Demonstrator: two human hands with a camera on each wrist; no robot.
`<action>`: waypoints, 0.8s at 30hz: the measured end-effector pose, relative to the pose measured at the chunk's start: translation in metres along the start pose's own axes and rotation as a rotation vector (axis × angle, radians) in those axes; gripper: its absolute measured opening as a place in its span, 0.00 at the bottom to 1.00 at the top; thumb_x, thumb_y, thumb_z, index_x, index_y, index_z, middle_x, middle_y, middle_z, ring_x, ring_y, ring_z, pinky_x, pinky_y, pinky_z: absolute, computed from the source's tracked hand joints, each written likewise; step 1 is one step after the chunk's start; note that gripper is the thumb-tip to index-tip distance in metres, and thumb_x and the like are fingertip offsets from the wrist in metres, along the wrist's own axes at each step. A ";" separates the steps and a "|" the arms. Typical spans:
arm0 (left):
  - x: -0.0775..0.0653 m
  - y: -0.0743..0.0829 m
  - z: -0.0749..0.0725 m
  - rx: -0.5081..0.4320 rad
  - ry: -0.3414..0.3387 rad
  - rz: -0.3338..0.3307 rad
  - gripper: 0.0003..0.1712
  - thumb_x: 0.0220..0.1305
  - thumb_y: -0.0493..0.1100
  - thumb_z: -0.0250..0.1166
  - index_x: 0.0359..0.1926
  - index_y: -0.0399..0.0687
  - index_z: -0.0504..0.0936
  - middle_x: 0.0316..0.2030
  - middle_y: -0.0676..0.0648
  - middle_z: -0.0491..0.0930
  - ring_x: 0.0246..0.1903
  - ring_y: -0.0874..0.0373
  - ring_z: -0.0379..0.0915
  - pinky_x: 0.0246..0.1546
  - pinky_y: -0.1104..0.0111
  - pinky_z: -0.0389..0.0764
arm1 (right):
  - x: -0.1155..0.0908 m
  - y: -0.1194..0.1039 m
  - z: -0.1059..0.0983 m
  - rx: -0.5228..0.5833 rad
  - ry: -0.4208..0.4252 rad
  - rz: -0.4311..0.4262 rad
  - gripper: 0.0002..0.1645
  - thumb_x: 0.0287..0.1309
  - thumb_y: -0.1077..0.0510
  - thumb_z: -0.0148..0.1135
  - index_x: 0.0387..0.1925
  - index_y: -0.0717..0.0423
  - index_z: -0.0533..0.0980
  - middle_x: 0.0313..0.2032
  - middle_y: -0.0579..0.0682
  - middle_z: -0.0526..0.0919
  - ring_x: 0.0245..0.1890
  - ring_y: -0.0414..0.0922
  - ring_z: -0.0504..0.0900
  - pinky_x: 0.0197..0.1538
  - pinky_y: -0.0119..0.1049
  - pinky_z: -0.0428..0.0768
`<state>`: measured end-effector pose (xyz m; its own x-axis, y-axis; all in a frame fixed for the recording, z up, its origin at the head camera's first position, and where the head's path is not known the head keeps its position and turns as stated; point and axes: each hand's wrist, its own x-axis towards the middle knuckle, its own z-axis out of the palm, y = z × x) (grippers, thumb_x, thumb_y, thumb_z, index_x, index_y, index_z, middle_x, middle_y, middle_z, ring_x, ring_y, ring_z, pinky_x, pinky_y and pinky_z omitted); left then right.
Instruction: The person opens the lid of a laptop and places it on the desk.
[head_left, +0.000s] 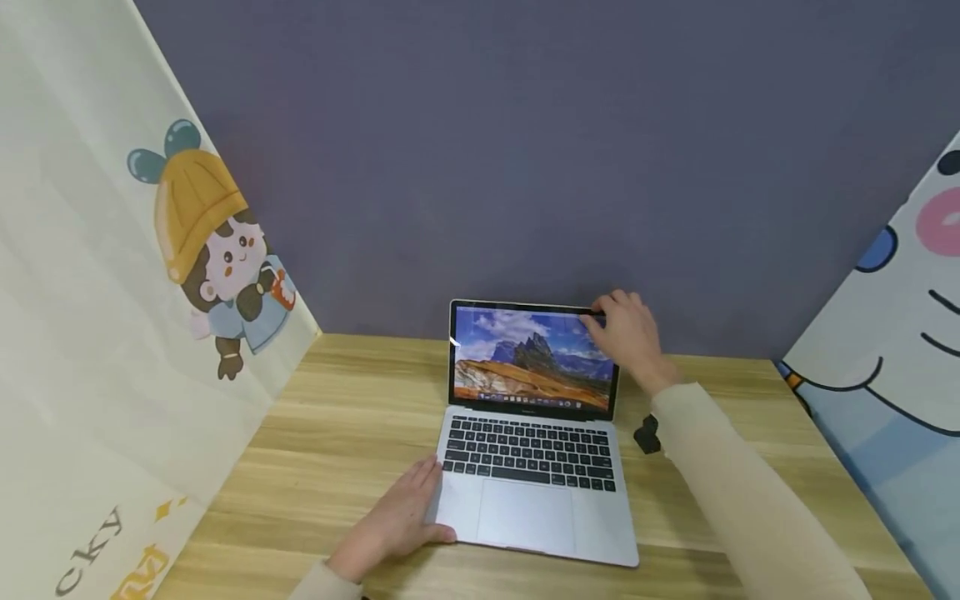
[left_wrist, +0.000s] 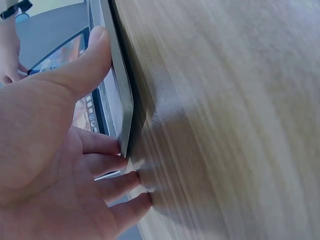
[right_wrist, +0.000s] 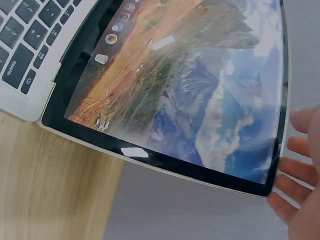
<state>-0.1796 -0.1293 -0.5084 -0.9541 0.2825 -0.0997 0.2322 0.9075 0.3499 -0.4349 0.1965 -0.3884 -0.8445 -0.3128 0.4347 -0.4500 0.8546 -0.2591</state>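
A silver laptop (head_left: pixel 525 508) lies unfolded on the wooden table, its screen (head_left: pixel 532 358) raised and lit with a mountain picture. My right hand (head_left: pixel 628 335) holds the screen's upper right corner, thumb on the front side and fingers over the top edge. In the right wrist view, the fingers (right_wrist: pixel 297 170) are right at that edge. My left hand (head_left: pixel 401 508) rests against the base's front left corner, fingers extended along the left side and thumb at the front edge. The left wrist view shows its fingertips (left_wrist: pixel 145 200) down at the table beside the base.
A small black object (head_left: pixel 647 435) lies right of the laptop, partly behind my right sleeve. The wooden table (head_left: pixel 337 417) ends at a dark grey wall (head_left: pixel 450 167) close behind the screen. Printed cartoon sheets flank both sides.
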 end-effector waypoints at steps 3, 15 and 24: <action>0.000 -0.004 0.000 -0.020 0.004 -0.008 0.64 0.53 0.69 0.71 0.74 0.26 0.59 0.75 0.28 0.55 0.73 0.33 0.53 0.73 0.44 0.58 | -0.012 -0.005 -0.011 0.054 -0.053 0.010 0.23 0.72 0.49 0.59 0.54 0.65 0.78 0.54 0.63 0.77 0.54 0.62 0.71 0.57 0.61 0.73; 0.000 -0.013 0.001 -0.098 0.069 -0.030 0.61 0.54 0.67 0.72 0.73 0.26 0.61 0.73 0.28 0.58 0.73 0.33 0.55 0.72 0.43 0.59 | -0.095 -0.015 -0.014 0.286 0.012 0.015 0.17 0.71 0.52 0.61 0.45 0.64 0.82 0.45 0.60 0.84 0.48 0.60 0.81 0.51 0.59 0.79; -0.011 -0.009 -0.003 -0.051 0.074 -0.052 0.52 0.61 0.63 0.69 0.71 0.28 0.65 0.72 0.29 0.62 0.71 0.34 0.60 0.70 0.44 0.63 | -0.145 -0.009 -0.010 0.269 -0.018 0.056 0.13 0.69 0.54 0.63 0.42 0.60 0.84 0.42 0.55 0.85 0.46 0.58 0.83 0.49 0.58 0.81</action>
<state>-0.1716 -0.1411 -0.5078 -0.9763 0.2104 -0.0503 0.1743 0.9027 0.3934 -0.3053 0.2380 -0.4404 -0.8741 -0.2778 0.3986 -0.4617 0.7304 -0.5034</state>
